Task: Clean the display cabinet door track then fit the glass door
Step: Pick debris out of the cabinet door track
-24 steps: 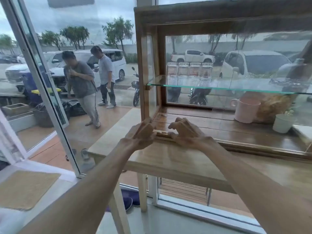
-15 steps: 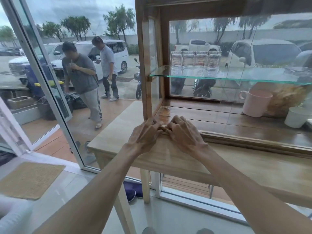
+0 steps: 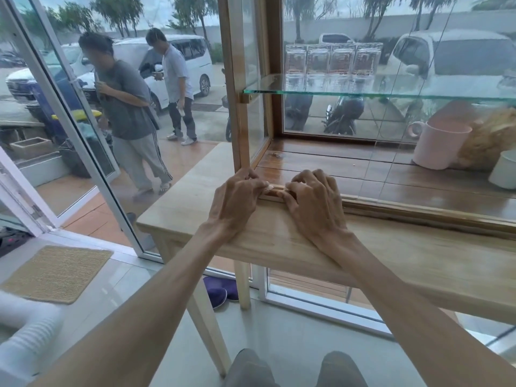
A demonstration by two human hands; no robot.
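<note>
The wooden display cabinet (image 3: 239, 113) stands on a light wooden table. Its door track (image 3: 275, 192) runs along the bottom front edge. My left hand (image 3: 237, 198) rests at the track's left end by the corner post, fingers curled, tips pressed onto the track. My right hand (image 3: 314, 198) sits just to the right in the same pose, with a short stretch of track bare between the fingertips. A pale speck shows at the left fingertips, too small to identify. A glass door pane (image 3: 418, 174) covers the front to the right of my right hand.
A glass shelf (image 3: 363, 93) carries several clear jars (image 3: 332, 61). A pink mug (image 3: 438, 143) and a white cup (image 3: 504, 170) stand on the cabinet floor. Table edge (image 3: 279, 247) lies under my wrists. Two people stand outside beyond the window glass. A mat and slippers lie on the floor.
My hands came together on the track's left end, then parted a little. The view has dropped and moved closer to the cabinet.
</note>
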